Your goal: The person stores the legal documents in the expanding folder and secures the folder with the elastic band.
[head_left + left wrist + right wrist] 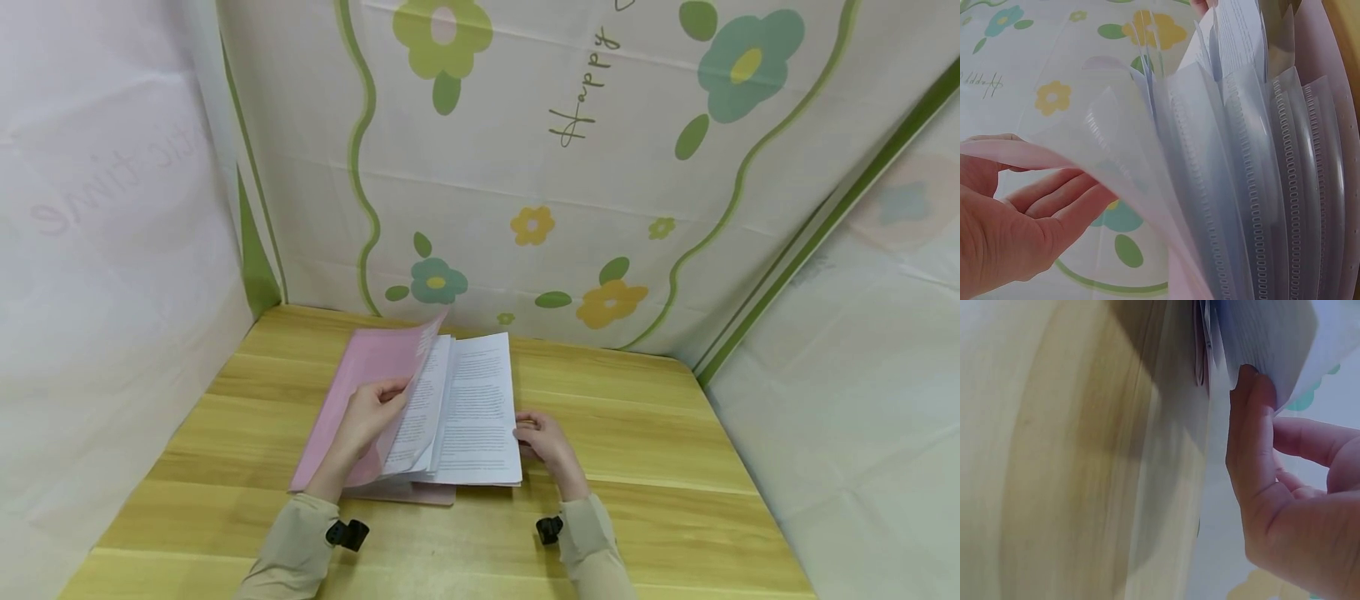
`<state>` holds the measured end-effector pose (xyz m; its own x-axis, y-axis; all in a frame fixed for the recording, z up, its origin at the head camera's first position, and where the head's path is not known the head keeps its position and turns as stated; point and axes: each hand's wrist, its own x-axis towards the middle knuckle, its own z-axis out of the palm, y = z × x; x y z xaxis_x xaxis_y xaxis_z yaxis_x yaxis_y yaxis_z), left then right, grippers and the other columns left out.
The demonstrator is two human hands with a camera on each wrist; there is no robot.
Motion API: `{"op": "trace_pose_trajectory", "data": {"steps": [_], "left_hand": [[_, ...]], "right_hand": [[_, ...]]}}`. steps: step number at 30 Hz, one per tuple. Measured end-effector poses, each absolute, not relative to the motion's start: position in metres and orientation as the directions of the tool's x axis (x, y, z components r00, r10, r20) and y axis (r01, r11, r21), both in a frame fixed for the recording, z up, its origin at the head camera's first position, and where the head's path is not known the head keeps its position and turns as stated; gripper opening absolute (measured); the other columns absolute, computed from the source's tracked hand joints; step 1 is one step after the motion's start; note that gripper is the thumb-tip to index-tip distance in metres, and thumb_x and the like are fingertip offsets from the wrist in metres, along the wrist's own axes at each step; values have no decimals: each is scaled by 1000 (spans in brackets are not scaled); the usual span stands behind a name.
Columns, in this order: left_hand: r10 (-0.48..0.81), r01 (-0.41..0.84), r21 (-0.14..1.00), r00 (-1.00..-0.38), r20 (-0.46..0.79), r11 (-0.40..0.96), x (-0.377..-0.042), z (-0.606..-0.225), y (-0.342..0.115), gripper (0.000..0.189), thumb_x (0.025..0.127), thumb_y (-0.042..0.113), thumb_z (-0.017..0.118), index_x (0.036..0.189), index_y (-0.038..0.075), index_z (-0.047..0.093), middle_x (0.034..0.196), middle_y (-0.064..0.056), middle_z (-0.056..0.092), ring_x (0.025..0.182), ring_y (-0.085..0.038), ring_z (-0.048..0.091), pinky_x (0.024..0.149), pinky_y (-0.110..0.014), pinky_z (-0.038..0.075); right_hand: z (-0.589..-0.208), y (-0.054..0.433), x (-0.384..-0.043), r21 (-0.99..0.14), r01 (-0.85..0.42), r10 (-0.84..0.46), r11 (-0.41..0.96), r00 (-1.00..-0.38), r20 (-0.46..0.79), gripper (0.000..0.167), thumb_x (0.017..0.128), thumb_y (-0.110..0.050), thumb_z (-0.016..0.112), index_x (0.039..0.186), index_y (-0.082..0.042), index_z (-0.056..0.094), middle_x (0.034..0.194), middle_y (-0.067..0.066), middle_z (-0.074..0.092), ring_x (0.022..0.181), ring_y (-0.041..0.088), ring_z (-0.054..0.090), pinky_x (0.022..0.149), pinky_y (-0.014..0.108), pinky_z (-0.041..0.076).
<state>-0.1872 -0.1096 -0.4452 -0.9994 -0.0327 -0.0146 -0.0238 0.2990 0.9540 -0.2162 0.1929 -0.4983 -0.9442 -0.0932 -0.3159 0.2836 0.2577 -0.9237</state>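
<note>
A pink folder [378, 354] lies spread on the table, its front cover lifted and curving up. My left hand [369, 414] pinches the edge of this raised cover between thumb and fingers. Inside, several clear plastic sleeves [1254, 181] with a perforated binding strip fan apart in the left wrist view. Printed paper sheets [478, 408] stick out toward the right side of the folder. My right hand [546, 442] pinches their right edge; the right wrist view has its fingers behind the paper [1269, 344] and the thumb in front.
The wooden table [645, 500] reaches around the folder on all sides. A white cloth wall [465, 167] with printed flowers rises behind it, and further white cloth walls stand at left and right. A black strap device [347, 534] sits at the left wrist.
</note>
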Motion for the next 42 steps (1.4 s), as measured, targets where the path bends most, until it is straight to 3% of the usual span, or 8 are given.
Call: {"op": "trace_pose_trajectory", "data": {"steps": [9,14,23,32,39,42], "left_hand": [[-48,26,943,-998,44,331,-187,-447,-107,37,93,14,61,125,-4,65,118,-24,71,105,-25,69,85,-31,57],[-45,-1,946,-999,14,323,-188,-449,-107,37,94,13,61,127,-4,64,121,-23,69,110,-30,67,91,-35,56],[-39,-22,948,-999,-10,317,-188,-449,-107,38,95,12,60,129,-4,63,124,-23,68,114,-31,66,94,-39,55],[-43,-26,950,-999,-13,310,-191,-449,-107,38,95,15,61,129,-2,63,124,-21,69,114,-30,66,95,-41,55],[-49,-27,951,-999,-13,309,-190,-448,-107,37,94,13,61,128,-3,64,122,-22,69,112,-30,67,94,-39,56],[-53,-30,953,-999,-15,302,-189,-448,-107,37,94,13,62,127,-3,65,122,-22,70,112,-29,67,93,-38,56]], "right_hand": [[-497,189,-220,-928,279,-118,246,-942,-314,36,95,-2,57,130,7,57,117,23,70,88,17,71,79,34,59],[-497,185,-221,-931,279,-118,234,-943,-312,36,93,-1,58,129,8,57,116,23,70,84,14,70,72,29,58],[-496,176,-221,-938,253,-172,236,-939,-297,39,96,-3,56,133,8,55,124,26,66,91,16,70,78,31,59],[-494,168,-223,-937,250,-175,245,-939,-297,40,95,-5,57,133,7,55,125,25,66,91,16,71,74,28,59],[-493,165,-224,-927,249,-198,281,-930,-310,42,95,-5,57,136,7,53,127,25,65,95,18,69,85,39,59],[-493,164,-224,-925,249,-207,286,-927,-314,42,95,-5,56,136,7,53,127,25,65,95,18,69,85,39,59]]}}
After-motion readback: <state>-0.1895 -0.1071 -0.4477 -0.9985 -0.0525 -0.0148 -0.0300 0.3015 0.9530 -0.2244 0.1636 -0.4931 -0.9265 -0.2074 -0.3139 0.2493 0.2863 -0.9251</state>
